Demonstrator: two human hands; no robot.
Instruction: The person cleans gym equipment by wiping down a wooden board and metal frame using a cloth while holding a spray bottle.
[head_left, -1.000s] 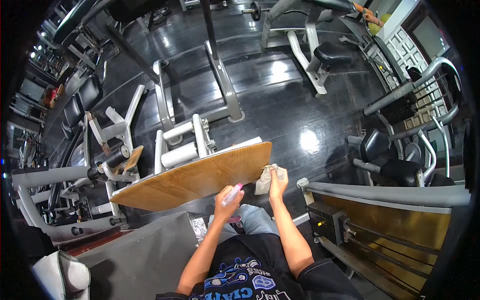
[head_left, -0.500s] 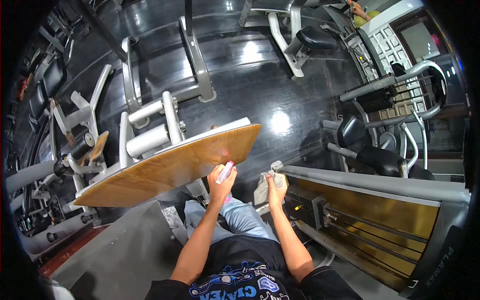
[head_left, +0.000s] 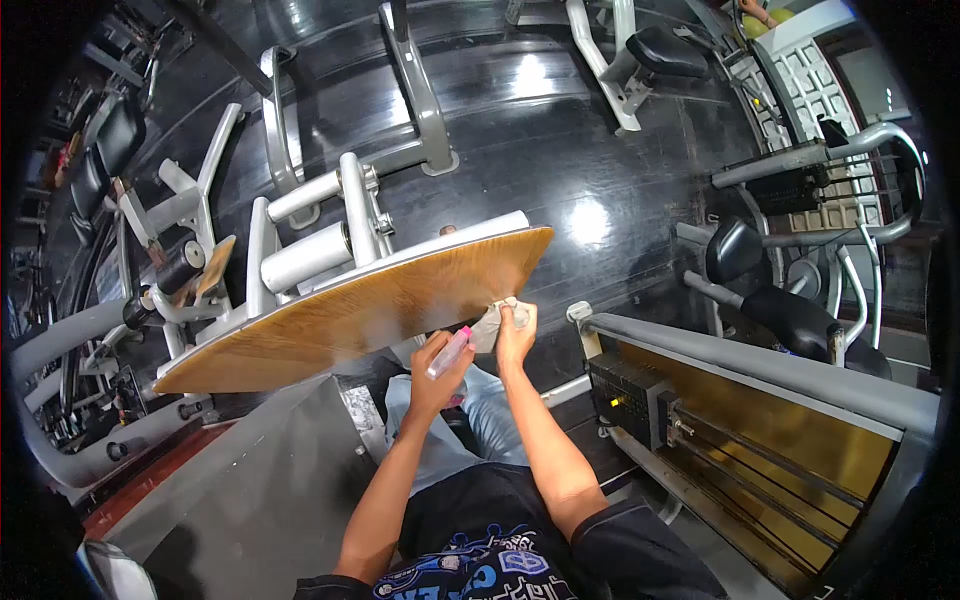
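1. Cloth (head_left: 490, 325) is crumpled in the right hand (head_left: 514, 335), which grips it closed and presses it on the near edge of the wooden board (head_left: 370, 305), close to its right end. This tilted brown board belongs to a gym machine.
2. Left hand (head_left: 432, 378) is closed around a small spray bottle (head_left: 449, 352) with a pink cap, held just below the board edge and beside the cloth.
3. Step in hand seems to be the wiping of the sprayed board. I judge that the next move needs the cloth to slide along the surface with even pressure, while the bottle is kept aside.
4. Around stand grey machine frames (head_left: 345, 215) on a black shiny floor (head_left: 560, 170).
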